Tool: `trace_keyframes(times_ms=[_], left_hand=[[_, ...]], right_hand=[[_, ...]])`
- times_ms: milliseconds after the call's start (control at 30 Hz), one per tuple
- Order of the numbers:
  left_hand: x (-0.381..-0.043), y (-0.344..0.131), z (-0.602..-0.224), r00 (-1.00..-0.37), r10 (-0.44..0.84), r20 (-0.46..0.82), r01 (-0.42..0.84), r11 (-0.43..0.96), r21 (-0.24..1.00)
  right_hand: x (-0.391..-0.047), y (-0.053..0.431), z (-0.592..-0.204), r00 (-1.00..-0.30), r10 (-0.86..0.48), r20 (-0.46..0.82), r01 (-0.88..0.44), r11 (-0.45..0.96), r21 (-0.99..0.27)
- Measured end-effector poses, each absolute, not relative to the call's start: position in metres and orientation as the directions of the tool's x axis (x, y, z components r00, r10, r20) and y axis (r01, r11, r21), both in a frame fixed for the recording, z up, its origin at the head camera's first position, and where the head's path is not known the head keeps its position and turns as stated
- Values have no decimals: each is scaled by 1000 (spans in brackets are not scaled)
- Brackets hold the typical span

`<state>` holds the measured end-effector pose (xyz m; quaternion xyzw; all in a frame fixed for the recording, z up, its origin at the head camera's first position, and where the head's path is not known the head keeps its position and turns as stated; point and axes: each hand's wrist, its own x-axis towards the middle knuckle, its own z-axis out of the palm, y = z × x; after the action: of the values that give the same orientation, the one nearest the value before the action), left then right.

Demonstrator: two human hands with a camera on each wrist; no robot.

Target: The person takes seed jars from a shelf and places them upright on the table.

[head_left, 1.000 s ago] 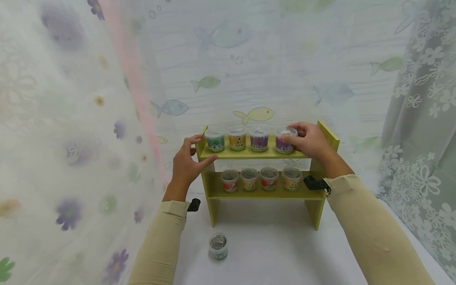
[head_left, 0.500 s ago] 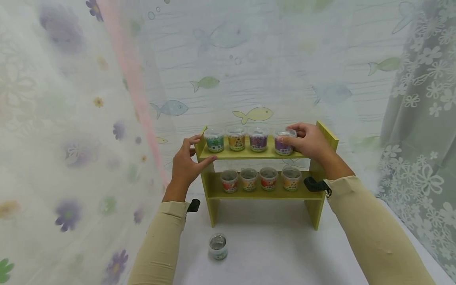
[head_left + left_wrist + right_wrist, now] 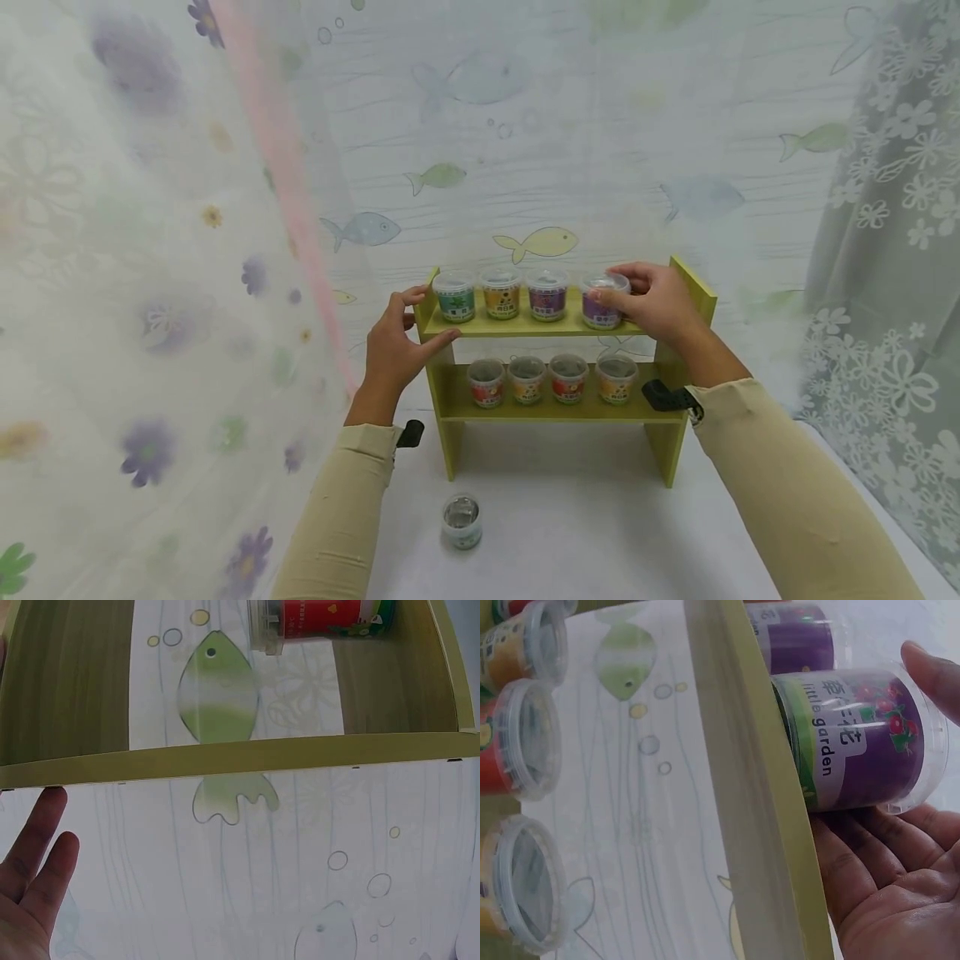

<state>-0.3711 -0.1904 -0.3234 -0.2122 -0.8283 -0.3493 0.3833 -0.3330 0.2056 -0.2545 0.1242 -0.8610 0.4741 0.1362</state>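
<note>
On a yellow-green two-tier wooden rack point(image 3: 558, 414) stand clear-lidded plastic cups with coloured labels. My right hand point(image 3: 660, 302) grips the rightmost top cup, a purple-labelled planting cup point(image 3: 602, 312) printed "little garden" and a red-flower picture. In the right wrist view the thumb point(image 3: 934, 679) is by its lid and the other fingers curve along its far side. My left hand point(image 3: 393, 342) holds the rack's left side panel, thumb at the upper shelf's front edge, fingers on the outer face. The left wrist view shows two fingers point(image 3: 46, 832) there, one touching the panel point(image 3: 225, 757).
Beside the held cup stand another purple cup point(image 3: 547, 302), a yellow one point(image 3: 501, 300) and a green one point(image 3: 455, 304). Several red and orange cups, including a red one point(image 3: 486, 392), line the lower shelf. A single cup point(image 3: 462, 532) stands on the white table point(image 3: 570, 533), front left.
The right hand and its purple cup have shifted very slightly toward the upper shelf's front edge. The left hand keeps its place on the rack; the view has drifted a little.
</note>
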Motion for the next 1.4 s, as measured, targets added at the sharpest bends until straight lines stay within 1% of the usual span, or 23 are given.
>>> trace_keyframes(times_ms=[233,567,833,900,1033,1167,1400], left_hand=[[-370,-191,-323,-621,88,779,618,667,417],[-369,-191,-323,-630,86,772,609,671,423],[-369,-191,-323,-620,86,780,610,678,411],[-370,-191,-323,-617,88,782,616,673,410],[-370,-192,-324,-610,94,787,629,661,409],[-370,-192,-326,-603,95,792,634,660,404],[-372,-192,-324,-595,98,797,642,654,399]], right_hand=[[-323,203,-255,-929,-81,361,-346,538,-769],[-305,195,-259,-916,-102,387,-381,515,-767],[-293,186,-272,-893,-134,429,-448,353,-822],[-291,182,-277,-889,-153,432,-458,333,-824],[-286,175,-292,-896,-186,402,-443,342,-829],[-285,168,-314,-904,-212,372,-425,343,-838],[-283,157,-350,-902,-245,357,-422,315,-850]])
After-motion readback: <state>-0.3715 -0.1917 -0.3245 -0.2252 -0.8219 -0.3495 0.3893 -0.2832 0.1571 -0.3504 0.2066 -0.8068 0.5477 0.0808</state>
